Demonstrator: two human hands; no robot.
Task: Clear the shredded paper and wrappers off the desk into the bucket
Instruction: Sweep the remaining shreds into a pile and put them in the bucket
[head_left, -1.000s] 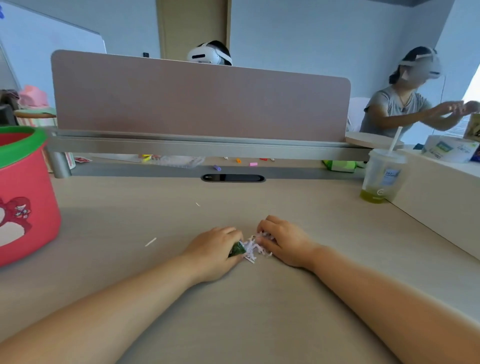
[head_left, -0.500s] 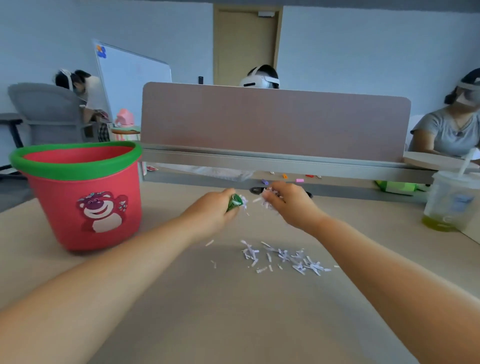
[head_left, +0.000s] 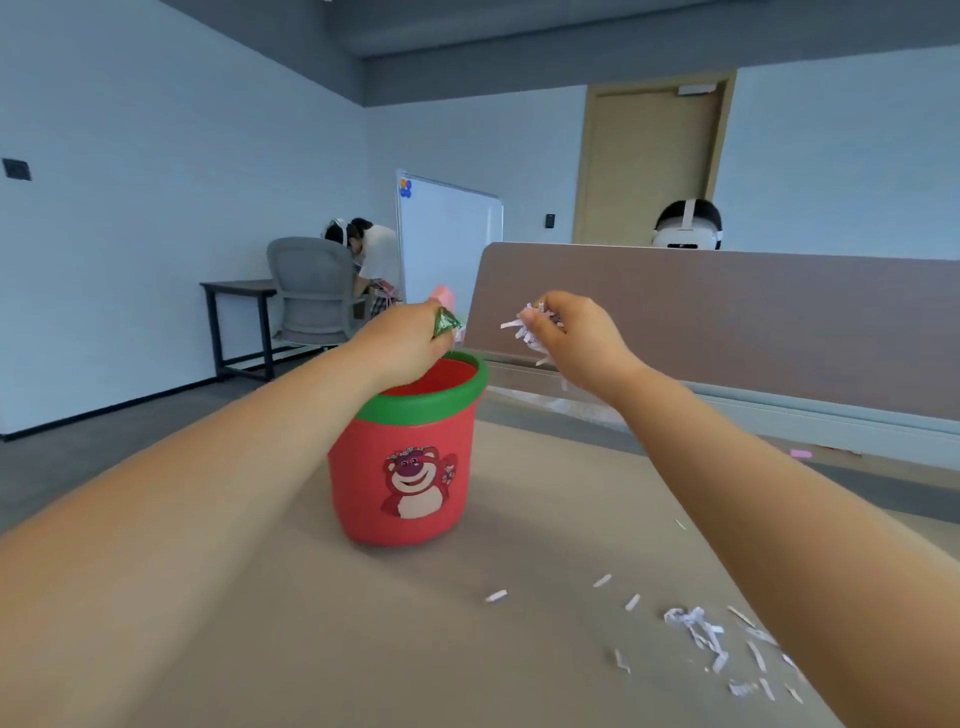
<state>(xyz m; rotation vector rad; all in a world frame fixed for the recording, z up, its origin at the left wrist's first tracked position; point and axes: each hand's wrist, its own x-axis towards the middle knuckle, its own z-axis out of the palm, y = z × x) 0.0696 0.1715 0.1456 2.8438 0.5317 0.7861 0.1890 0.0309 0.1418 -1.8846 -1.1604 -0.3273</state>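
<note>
A red bucket (head_left: 384, 499) with a green rim and a bear picture stands on the beige desk (head_left: 363, 649). Above its opening, my left hand (head_left: 402, 340) grips a green wrapper (head_left: 445, 322). My right hand (head_left: 571, 335) is raised just right of the bucket's rim and holds a clump of white shredded paper (head_left: 524, 330). More shredded paper strips (head_left: 701, 636) lie scattered on the desk at the lower right.
A brown divider panel (head_left: 753, 322) runs along the desk's far edge. Beyond it shows a person's head with a white headset (head_left: 685, 228). At the back left, another person sits by a grey chair (head_left: 311, 286), a dark table and a whiteboard (head_left: 447, 234).
Both hands lifted off the desk with the wrapper and shreds and moved left to the bucket. Some shreds dropped and stayed on the desk. The view swung left.
</note>
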